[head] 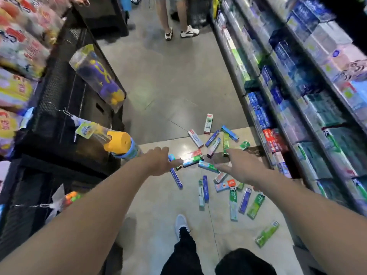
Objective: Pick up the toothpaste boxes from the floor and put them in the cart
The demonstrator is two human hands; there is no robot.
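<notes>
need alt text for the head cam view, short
Both hands, left hand and right hand, reach open toward toothpaste boxes scattered on a shop aisle floor. Stocked shelves line the right side.

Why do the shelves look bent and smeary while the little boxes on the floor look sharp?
Head view: the wide-angle lens bows the right shelves and left snack bags outward, and both are blurred. The toothpaste boxes near the centre stay fairly crisp. A ceiling light glares off the polished floor. Both outstretched hands, left and right, are slightly soft.
</notes>
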